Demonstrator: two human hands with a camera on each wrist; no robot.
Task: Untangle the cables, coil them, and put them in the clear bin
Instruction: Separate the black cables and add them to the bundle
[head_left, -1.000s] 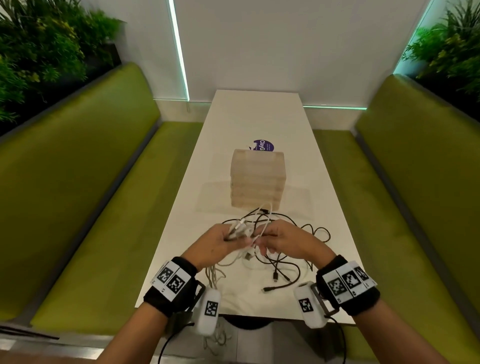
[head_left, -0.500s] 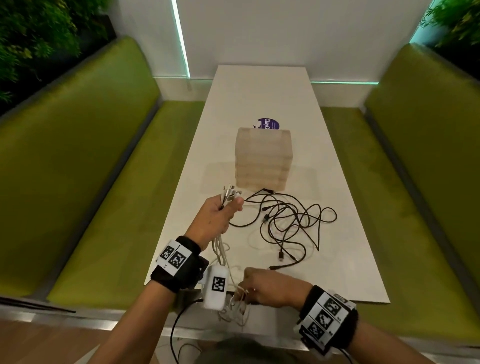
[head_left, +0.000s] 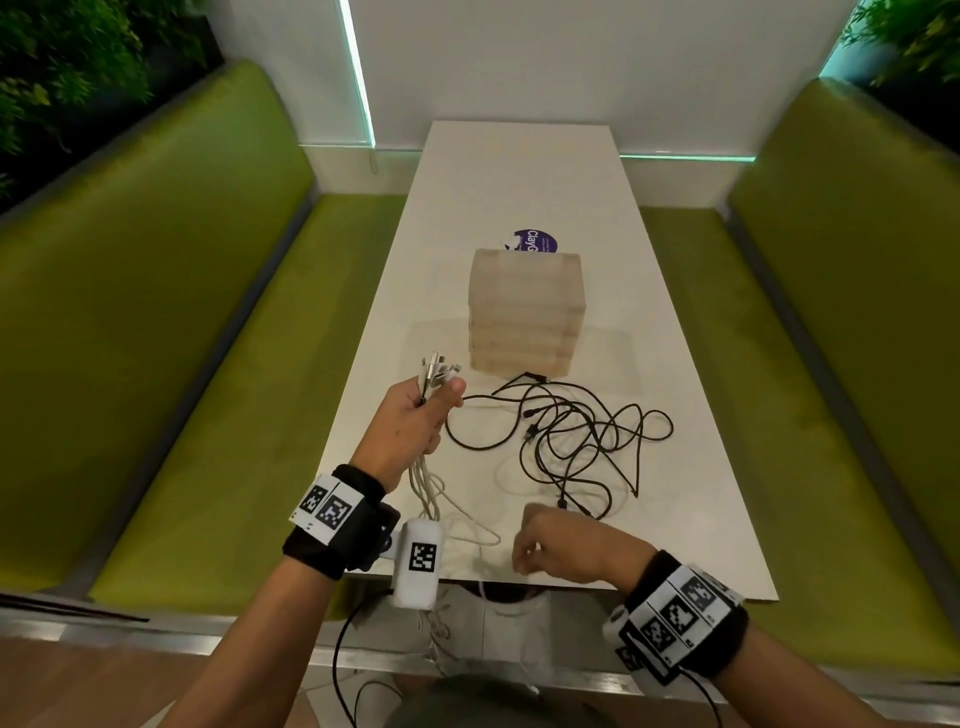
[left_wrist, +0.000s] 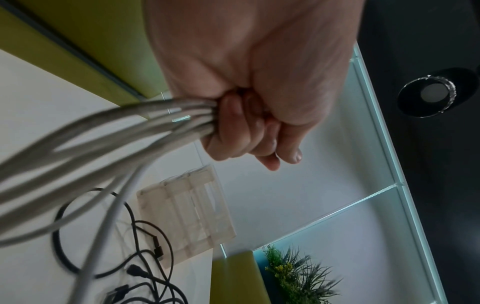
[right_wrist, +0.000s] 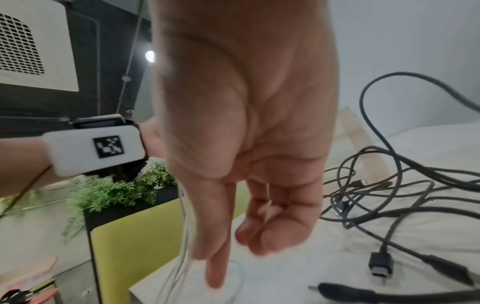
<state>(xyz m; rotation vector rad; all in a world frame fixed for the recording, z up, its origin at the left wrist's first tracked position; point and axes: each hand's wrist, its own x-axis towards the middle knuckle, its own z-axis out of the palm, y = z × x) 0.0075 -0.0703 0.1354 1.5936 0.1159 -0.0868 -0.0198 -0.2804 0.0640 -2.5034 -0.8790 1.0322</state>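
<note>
1. Hanging over the near table (head_left: 691, 530) edge at the lower centre of the head view, the white cables (head_left: 431, 499) trail past the rim toward the floor; those loose tails could snag on that edge when drawn up.
2. Low in the frame, the right hand (head_left: 558, 551) hovers just above the near edge. Its wrist view shows the forefinger pointing down beside thin white strands and the other fingers loosely curled; whether it pinches a strand I cannot tell.
3. Left of centre, the left hand (head_left: 415, 426) makes a tight fist around the white bundle, plug ends fanning out above the knuckles.
4. My judgement: the white set is separated and gathered, so coiling is the step in hand; next, the right hand must catch the hanging tails and wind them.
5. Right of centre, the black cables (head_left: 582, 441) lie tangled on the table, apart from the white ones.
6. Beyond them stands the clear bin (head_left: 524, 312), touching the tangle's far strand; bare table lies behind and beside it.
</note>
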